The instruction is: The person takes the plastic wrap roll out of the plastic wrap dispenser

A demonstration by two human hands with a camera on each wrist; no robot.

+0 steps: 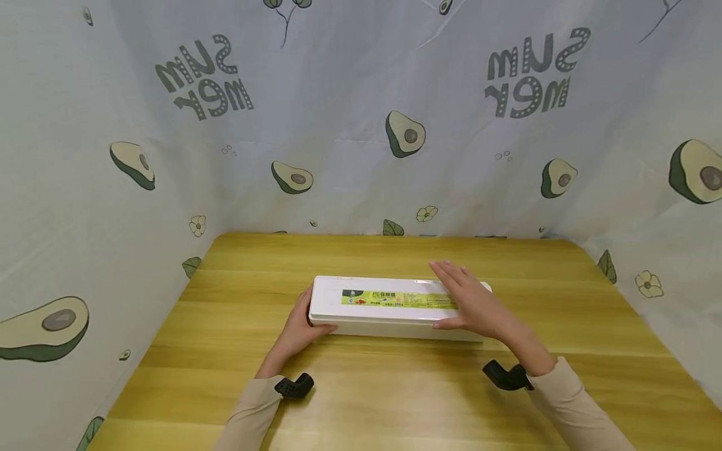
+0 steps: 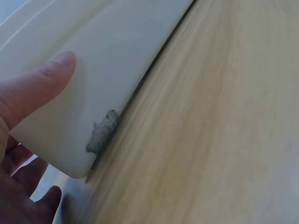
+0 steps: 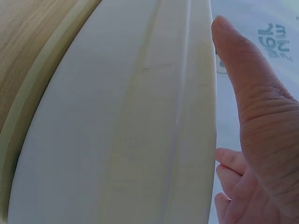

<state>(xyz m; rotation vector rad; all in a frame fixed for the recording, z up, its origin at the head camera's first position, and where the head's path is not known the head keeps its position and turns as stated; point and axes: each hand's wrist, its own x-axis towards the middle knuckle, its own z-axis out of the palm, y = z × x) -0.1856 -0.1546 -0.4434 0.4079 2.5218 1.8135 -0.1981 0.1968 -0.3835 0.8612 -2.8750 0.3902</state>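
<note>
A long white plastic wrap box [image 1: 327, 304] lies lengthwise across the wooden table, with a yellow-green label [image 1: 395, 299] on its lid. My left hand [image 1: 298, 326] grips the box's left end, thumb along the front face and the other fingers round the end. In the left wrist view, a greyish patch [image 2: 103, 132] marks the lower corner of the box. Over the right part of the lid lies my right hand [image 1: 474, 304], fingers stretched out toward the back. Its thumb [image 3: 247, 70] is straight at the lid's front edge in the right wrist view.
The wooden table [image 1: 225, 363] meets a pale curtain [image 1: 338, 94] printed with avocados at the back and both sides. A black wrist mount sits on each sleeve, the left mount [image 1: 294, 386] and the right mount [image 1: 506, 376] both close above the tabletop.
</note>
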